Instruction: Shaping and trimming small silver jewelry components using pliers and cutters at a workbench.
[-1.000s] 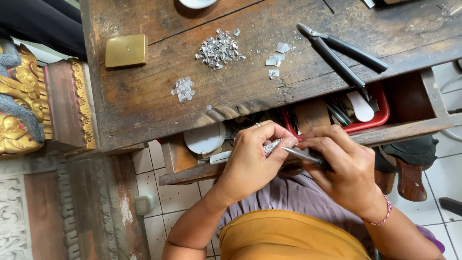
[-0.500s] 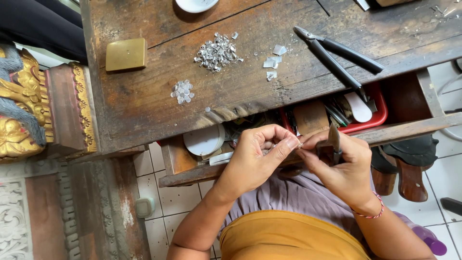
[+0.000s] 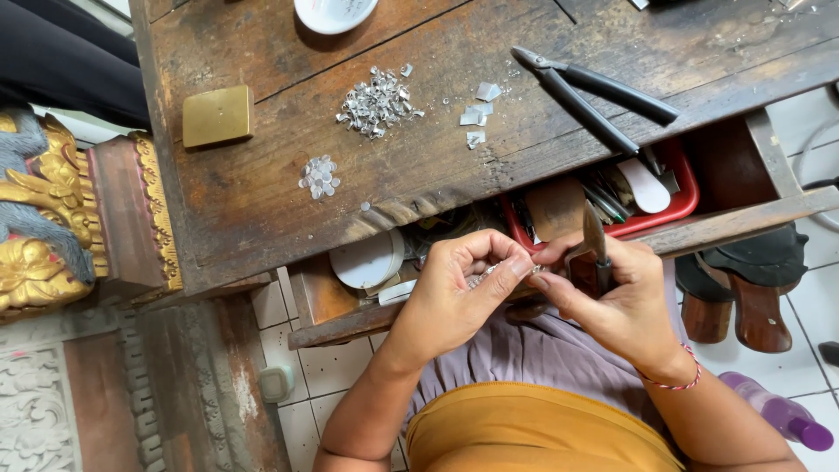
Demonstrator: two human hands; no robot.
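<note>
Silver piece [image 3: 533, 272], 1, pinched between left hand [image 3: 459, 293] and right hand [image 3: 612, 301], which also grips 1 pliers [image 3: 598, 249].

I can't make out the small silvery piece [image 3: 505, 269] pinched between my hands; my fingertips [image 3: 521, 266] cover most of it. The white bowl [image 3: 334, 12] is cut off at the top edge. The drawer [image 3: 332, 301] contents sit half hidden under the counter [image 3: 262, 175].
</note>
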